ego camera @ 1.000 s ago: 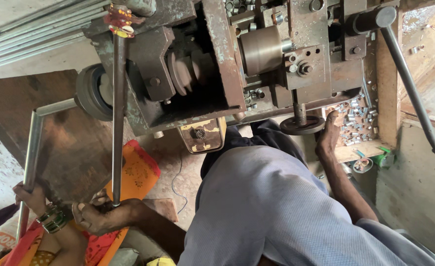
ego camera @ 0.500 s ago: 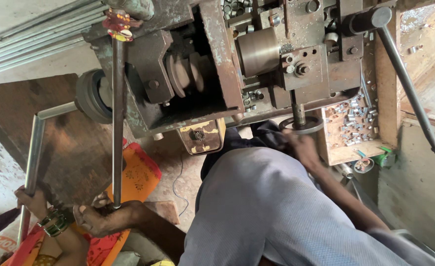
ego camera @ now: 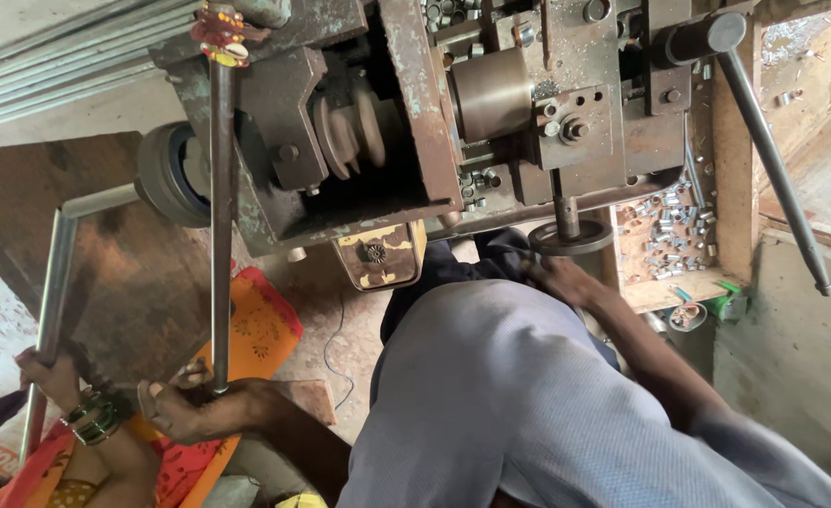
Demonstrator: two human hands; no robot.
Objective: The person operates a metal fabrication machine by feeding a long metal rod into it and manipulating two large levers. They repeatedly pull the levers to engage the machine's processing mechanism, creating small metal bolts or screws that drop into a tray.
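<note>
Head view, you say. What is in that box on the right?

— Head camera, yes. The wooden tray (ego camera: 730, 179) beside the machine (ego camera: 415, 122) holds a heap of small metal sleeves (ego camera: 664, 230), lying loose and all ways. A few more sit further up on the machine.

— And the rod?

— The long steel rod (ego camera: 220, 235) stands at the left of the machine, in front of its body. Its long axis runs straight up and down the picture. The top end carries a red and yellow tag (ego camera: 220, 30), and the bottom end comes down into my left hand (ego camera: 178, 411), whose fingers are wrapped round it.

— Your other hand?

— My right hand (ego camera: 554, 275) is at the round handwheel (ego camera: 570, 237) under the machine, touching its rim. It is blurred, so I cannot tell whether the fingers are closed on it.

— Anything else unclear?

— My shirt (ego camera: 509, 404) covers most of both arms and the floor under me. At the far left a co-worker's hand (ego camera: 47, 372), with bangles on the wrist, holds a grey pipe (ego camera: 53, 301); the frame cuts off the rest of that person.
</note>
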